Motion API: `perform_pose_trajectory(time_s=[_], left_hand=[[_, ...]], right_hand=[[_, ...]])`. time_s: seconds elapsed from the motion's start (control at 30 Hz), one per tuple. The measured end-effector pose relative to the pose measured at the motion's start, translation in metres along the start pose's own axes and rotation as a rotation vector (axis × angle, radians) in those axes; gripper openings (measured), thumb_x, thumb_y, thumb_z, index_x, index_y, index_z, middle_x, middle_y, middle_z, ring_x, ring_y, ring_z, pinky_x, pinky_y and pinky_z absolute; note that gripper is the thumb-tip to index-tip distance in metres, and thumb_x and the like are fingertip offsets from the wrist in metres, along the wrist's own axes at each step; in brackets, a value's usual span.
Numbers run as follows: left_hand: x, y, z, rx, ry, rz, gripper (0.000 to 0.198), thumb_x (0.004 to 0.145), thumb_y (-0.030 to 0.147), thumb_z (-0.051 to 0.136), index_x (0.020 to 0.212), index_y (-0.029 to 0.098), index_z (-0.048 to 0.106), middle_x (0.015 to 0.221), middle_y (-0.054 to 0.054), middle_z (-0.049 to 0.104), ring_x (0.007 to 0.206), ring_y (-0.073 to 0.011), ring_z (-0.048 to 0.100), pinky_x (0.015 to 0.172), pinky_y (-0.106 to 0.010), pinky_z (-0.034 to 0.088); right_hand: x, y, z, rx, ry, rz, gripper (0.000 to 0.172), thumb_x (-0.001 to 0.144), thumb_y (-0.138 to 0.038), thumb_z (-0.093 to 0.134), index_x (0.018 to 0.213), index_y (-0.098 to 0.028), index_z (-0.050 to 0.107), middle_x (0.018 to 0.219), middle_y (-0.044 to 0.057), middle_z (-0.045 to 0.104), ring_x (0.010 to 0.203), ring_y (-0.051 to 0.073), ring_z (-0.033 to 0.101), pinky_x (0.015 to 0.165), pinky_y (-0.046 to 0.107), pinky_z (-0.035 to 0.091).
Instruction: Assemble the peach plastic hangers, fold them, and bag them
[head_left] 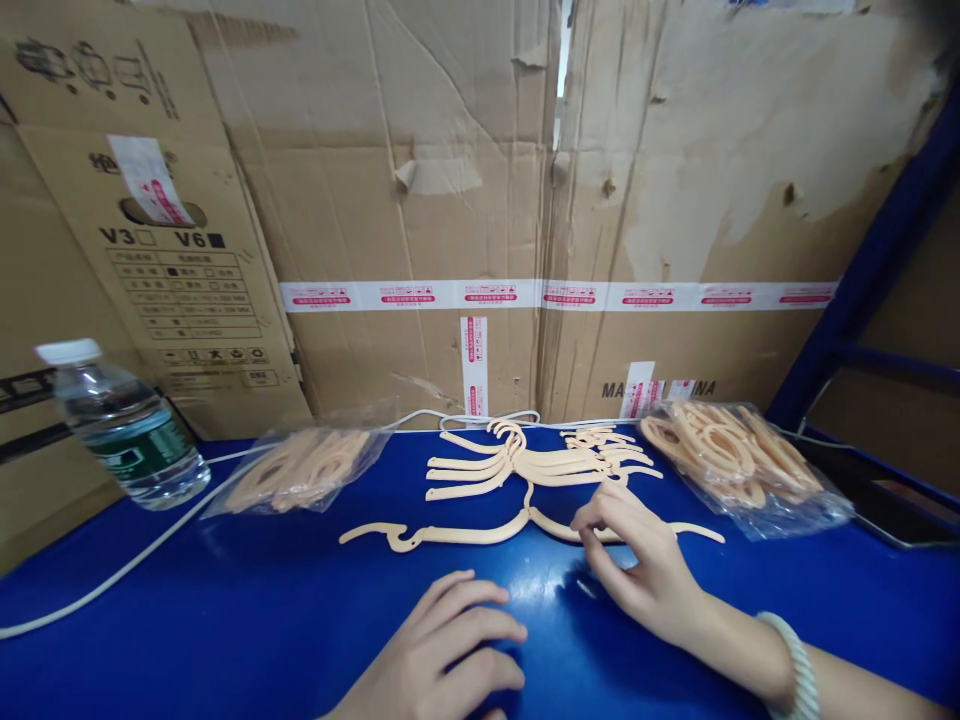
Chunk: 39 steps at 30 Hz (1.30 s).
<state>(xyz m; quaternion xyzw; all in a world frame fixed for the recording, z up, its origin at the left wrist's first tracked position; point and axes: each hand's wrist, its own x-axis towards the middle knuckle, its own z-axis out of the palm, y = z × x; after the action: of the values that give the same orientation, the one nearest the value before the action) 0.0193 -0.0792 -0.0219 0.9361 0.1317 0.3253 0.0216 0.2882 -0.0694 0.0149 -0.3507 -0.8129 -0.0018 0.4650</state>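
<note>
- Flat peach plastic hanger [480, 533], hook-ended, lies on blue tabletop [225, 610].
- Right hand [637, 560]: grip loose, fingertips touching hanger.
- Left hand [442, 650]: open, flat, on bare tabletop nearer the front.

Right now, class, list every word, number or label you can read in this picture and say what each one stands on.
"V3" and "V6": printed beside checkboxes on the left cardboard box.
"MA" and "NA": ends of a word on the right cardboard box, middle hidden by tape.
Table of small print under V3/V6: too small to read.
Red-and-white packing tape: print too small to read.
Water bottle label: blurred, unreadable.
</note>
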Motion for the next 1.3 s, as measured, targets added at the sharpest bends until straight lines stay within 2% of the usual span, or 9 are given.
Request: perform_pose_trajectory(time_s=[0.23, 0.37, 0.47, 0.6, 0.7, 0.8, 0.9, 1.0, 1.3], left_hand=[[0.002, 0.0, 0.001, -0.056, 0.058, -0.042, 0.014, 0.095, 0.022, 0.048, 0.103, 0.021, 0.06, 0.103, -0.008, 0.07, 0.111, -0.0232, 0.059, 0.102, -0.038, 0.044], [0.005, 0.002, -0.002, -0.163, 0.082, -0.092, 0.017, 0.091, 0.02, 0.051, 0.106, 0.02, 0.059, 0.103, -0.009, 0.07, 0.107, -0.0234, 0.06, 0.095, -0.035, 0.049], [0.007, 0.003, -0.005, -0.259, 0.038, -0.13, 0.025, 0.086, 0.016, 0.054, 0.11, 0.02, 0.058, 0.107, -0.01, 0.068, 0.107, -0.0244, 0.059, 0.094, -0.035, 0.05], [0.008, 0.003, -0.006, -0.329, 0.048, -0.136, 0.029, 0.083, 0.014, 0.055, 0.111, 0.02, 0.057, 0.107, -0.01, 0.068, 0.104, -0.0243, 0.06, 0.092, -0.036, 0.051], [0.008, 0.004, -0.007, -0.345, 0.057, -0.136, 0.031, 0.082, 0.012, 0.054, 0.111, 0.02, 0.056, 0.106, -0.011, 0.068, 0.102, -0.0243, 0.061, 0.09, -0.036, 0.052], [0.01, 0.005, -0.008, -0.35, 0.063, -0.139, 0.032, 0.082, 0.01, 0.053, 0.112, 0.02, 0.057, 0.105, -0.011, 0.068, 0.1, -0.0239, 0.062, 0.089, -0.036, 0.053], [0.011, 0.006, -0.009, -0.35, 0.075, -0.145, 0.032, 0.082, 0.01, 0.052, 0.112, 0.02, 0.057, 0.105, -0.011, 0.068, 0.099, -0.0235, 0.062, 0.088, -0.035, 0.053], [0.012, 0.006, -0.008, -0.358, 0.08, -0.154, 0.031, 0.082, 0.011, 0.052, 0.111, 0.02, 0.057, 0.105, -0.01, 0.068, 0.099, -0.0226, 0.062, 0.088, -0.034, 0.053], [0.013, 0.005, -0.01, -0.396, 0.054, -0.18, 0.029, 0.084, 0.011, 0.053, 0.111, 0.02, 0.058, 0.106, -0.01, 0.067, 0.1, -0.0223, 0.061, 0.088, -0.034, 0.053]], right_hand=[[0.003, 0.0, -0.003, -0.054, 0.039, 0.008, 0.015, 0.09, -0.009, 0.046, 0.086, -0.021, 0.054, 0.072, 0.001, 0.058, 0.067, 0.016, 0.052, 0.062, 0.029, 0.042], [0.013, 0.015, -0.013, -0.166, 0.009, 0.063, 0.012, 0.09, -0.015, 0.046, 0.086, -0.02, 0.055, 0.076, 0.003, 0.061, 0.071, 0.017, 0.057, 0.064, 0.029, 0.047], [0.03, 0.041, -0.027, -0.285, -0.065, 0.137, 0.013, 0.088, -0.018, 0.045, 0.087, -0.019, 0.058, 0.083, 0.006, 0.067, 0.077, 0.019, 0.061, 0.07, 0.031, 0.05], [0.058, 0.082, -0.043, -0.397, -0.221, 0.258, 0.016, 0.086, -0.017, 0.05, 0.088, -0.017, 0.066, 0.077, 0.006, 0.071, 0.071, 0.019, 0.066, 0.065, 0.029, 0.049], [0.076, 0.107, -0.045, -0.47, -0.397, 0.329, 0.013, 0.084, -0.013, 0.057, 0.085, -0.015, 0.07, 0.076, 0.005, 0.073, 0.069, 0.018, 0.067, 0.063, 0.027, 0.05], [0.088, 0.123, -0.04, -0.533, -0.541, 0.354, 0.009, 0.091, -0.021, 0.062, 0.091, -0.015, 0.068, 0.086, 0.004, 0.072, 0.077, 0.016, 0.068, 0.072, 0.031, 0.054], [0.093, 0.129, -0.034, -0.578, -0.652, 0.349, 0.018, 0.095, -0.032, 0.06, 0.099, -0.015, 0.066, 0.097, 0.004, 0.069, 0.085, 0.017, 0.067, 0.08, 0.037, 0.056], [0.094, 0.131, -0.03, -0.612, -0.717, 0.344, 0.019, 0.096, -0.032, 0.06, 0.103, -0.015, 0.066, 0.101, 0.005, 0.069, 0.088, 0.018, 0.067, 0.08, 0.038, 0.056], [0.093, 0.125, -0.027, -0.678, -0.748, 0.339, 0.018, 0.097, -0.031, 0.059, 0.105, -0.016, 0.065, 0.103, 0.005, 0.068, 0.09, 0.018, 0.067, 0.081, 0.038, 0.056]])
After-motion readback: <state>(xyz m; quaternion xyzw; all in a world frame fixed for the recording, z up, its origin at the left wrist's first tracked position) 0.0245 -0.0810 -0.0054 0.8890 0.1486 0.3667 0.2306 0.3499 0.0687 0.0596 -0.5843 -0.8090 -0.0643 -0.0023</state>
